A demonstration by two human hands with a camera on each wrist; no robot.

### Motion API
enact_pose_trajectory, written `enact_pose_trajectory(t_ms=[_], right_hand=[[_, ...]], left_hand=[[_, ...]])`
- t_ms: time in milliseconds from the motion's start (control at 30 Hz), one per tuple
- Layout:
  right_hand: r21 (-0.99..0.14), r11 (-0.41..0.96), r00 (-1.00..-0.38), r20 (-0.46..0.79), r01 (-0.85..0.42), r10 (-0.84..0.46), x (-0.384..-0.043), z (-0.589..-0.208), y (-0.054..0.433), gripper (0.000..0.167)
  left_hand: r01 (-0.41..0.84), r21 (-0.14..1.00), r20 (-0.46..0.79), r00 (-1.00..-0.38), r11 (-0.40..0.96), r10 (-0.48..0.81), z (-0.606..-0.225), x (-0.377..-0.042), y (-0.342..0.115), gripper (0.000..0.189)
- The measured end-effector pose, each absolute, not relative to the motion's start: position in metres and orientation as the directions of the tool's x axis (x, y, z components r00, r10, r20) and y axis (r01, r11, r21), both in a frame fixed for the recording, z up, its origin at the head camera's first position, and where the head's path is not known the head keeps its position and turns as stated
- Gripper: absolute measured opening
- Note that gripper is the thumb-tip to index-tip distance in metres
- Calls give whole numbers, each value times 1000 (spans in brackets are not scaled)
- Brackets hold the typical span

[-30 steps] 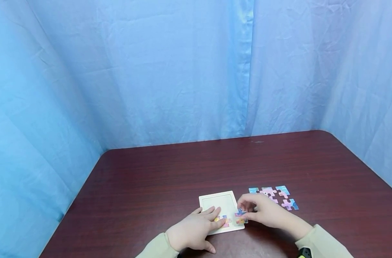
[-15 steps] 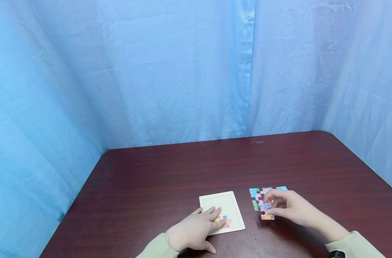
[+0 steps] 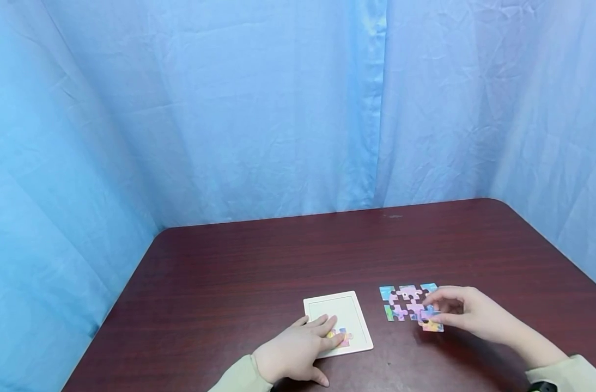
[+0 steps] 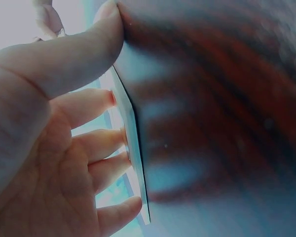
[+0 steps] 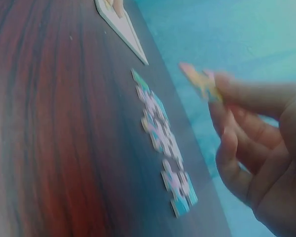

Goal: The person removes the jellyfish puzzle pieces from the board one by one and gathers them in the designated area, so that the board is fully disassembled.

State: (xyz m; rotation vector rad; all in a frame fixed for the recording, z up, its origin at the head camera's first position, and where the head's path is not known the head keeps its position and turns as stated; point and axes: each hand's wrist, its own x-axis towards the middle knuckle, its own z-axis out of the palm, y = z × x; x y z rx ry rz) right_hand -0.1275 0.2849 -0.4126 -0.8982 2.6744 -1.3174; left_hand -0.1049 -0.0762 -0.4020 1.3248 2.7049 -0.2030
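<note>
My left hand (image 3: pixel 300 345) lies on a pale square puzzle tray (image 3: pixel 349 313), its fingers extended and pressing on it. Under and beside those fingers, a few joined puzzle pieces (image 3: pixel 345 340) in yellow, pink and blue show in the tray's near part. In the left wrist view the fingertips (image 4: pixel 108 143) rest over the tray's edge. Thumb and fingers of my right hand (image 3: pixel 469 313) pinch a yellow, pink and blue puzzle piece (image 5: pixel 200 83), raised above the table. It hovers by the near right side of several loose puzzle pieces (image 3: pixel 406 293).
The loose pieces lie close together on the dark red wooden table (image 3: pixel 278 261), right of the tray. Pale blue curtains (image 3: pixel 268 109) hang behind the table and along both sides.
My right hand has carried the pinched puzzle piece rightward, from over the tray's right edge to beside the loose pieces. My left hand has stayed in place.
</note>
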Motion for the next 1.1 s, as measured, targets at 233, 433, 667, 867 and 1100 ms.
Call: enact_pose_trajectory(t_ms=[233, 433, 667, 867, 1100], right_hand=[[-764, 485, -835, 125, -426, -536, -126, -413, 305, 18], [-742, 486, -807, 124, -462, -578, -129, -419, 319, 17], [-694, 480, -742, 119, -537, -660, -132, -424, 325, 19], [-585, 504, -714, 199, -636, -671, -132, -428, 323, 24], [-511, 545, -719, 238, -664, -653, -133, -432, 322, 29]], left_hand=[[789, -51, -170, -611, 612, 773, -404, -105, -76, 80], [782, -41, -160, -619, 622, 769, -404, -106, -76, 80], [782, -36, -160, -619, 622, 769, -404, -106, -76, 80], [781, -27, -165, -620, 625, 767, -404, -105, -76, 81], [790, -60, -165, -610, 610, 775, -405, -106, -76, 81]])
